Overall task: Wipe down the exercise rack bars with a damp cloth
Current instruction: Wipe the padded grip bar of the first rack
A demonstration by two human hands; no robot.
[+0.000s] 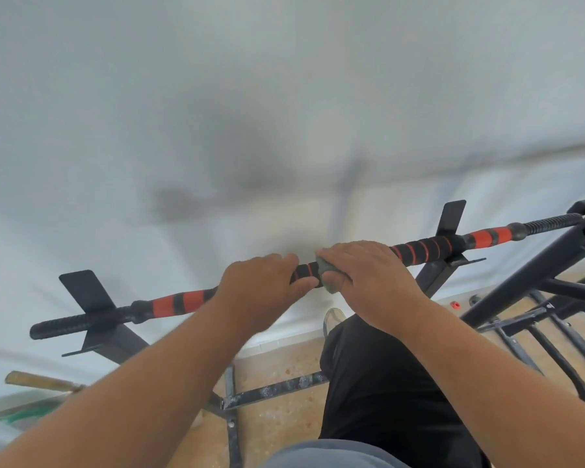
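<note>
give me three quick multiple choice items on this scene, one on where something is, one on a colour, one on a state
1. Where is the cloth?
A. on the floor
B. under the right hand on the bar
C. draped on a bracket

2. What colours band the bar's foam grips?
A. blue and white
B. all black
C. orange and black

3. What is the left hand doing?
A. gripping the bar
B. hanging free
C. holding the cloth

Answers:
1 B, green-grey fabric shows between the right hand and the bar.
2 C, orange and black stripes alternate along the foam.
3 A, its fingers and thumb wrap the bar just left of the cloth.
</note>
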